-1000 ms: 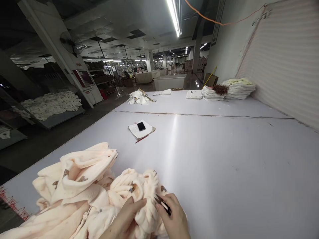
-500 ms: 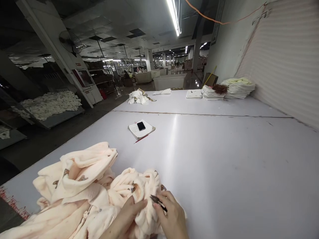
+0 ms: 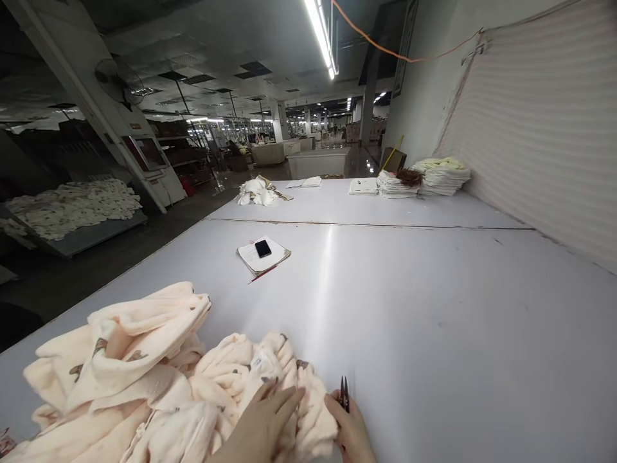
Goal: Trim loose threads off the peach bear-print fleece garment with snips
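Observation:
A bunched, pale peach fleece garment (image 3: 159,379) with brown printed patches lies at the table's near left. On its right part rests my left hand (image 3: 270,411), its fingers stretched over the folds. A small white label (image 3: 264,361) shows just above those fingers. My right hand (image 3: 351,427) is closed around dark thread snips (image 3: 344,393), whose two points face away from me. Its thumb touches the garment's right edge. The lower part of both hands is cut off by the frame.
A phone (image 3: 263,249) lies on a pad of papers (image 3: 270,260), with a red pen (image 3: 263,274) beside it. Folded white cloth stacks (image 3: 441,177) stand at the far right, and a crumpled white cloth (image 3: 258,191) at the far left. A striped sheet (image 3: 540,128) borders the right side.
My right hand has moved right and down from the folds, the snips now pointing away from me. My left hand has gone from pinching the fleece to lying flatter on it. The label has come into view.

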A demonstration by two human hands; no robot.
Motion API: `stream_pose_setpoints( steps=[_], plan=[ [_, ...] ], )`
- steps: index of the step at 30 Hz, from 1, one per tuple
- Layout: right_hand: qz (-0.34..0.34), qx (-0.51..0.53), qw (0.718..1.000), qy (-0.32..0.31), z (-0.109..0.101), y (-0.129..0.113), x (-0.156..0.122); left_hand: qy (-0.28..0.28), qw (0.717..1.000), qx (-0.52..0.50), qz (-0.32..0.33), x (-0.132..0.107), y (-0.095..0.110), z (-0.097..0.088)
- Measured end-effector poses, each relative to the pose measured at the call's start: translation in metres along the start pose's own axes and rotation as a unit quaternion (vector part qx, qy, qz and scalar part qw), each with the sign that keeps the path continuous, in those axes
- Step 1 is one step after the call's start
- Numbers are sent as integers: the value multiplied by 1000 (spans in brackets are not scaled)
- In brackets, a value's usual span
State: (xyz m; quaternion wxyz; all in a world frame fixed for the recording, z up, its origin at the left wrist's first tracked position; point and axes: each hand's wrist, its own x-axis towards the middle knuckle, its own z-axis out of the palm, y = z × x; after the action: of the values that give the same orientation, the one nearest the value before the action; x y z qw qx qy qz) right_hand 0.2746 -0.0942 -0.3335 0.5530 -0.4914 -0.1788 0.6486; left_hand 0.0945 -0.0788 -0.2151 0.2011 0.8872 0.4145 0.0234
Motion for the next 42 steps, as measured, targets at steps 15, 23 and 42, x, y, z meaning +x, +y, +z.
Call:
stream_pose_setpoints(
  steps=[15, 23, 42],
  plan=[
    [-167, -90, 981, 29, 47, -48, -29, 312, 869, -278, -266, -26, 15, -37],
    [-270, -196, 942, -29, 73, -57, -33, 197, 943, -170, -210, -20, 11, -40],
    [-344, -482, 806, 3, 69, -101, -44, 106, 595, -731, -317, -10, 17, -50]
  ],
)
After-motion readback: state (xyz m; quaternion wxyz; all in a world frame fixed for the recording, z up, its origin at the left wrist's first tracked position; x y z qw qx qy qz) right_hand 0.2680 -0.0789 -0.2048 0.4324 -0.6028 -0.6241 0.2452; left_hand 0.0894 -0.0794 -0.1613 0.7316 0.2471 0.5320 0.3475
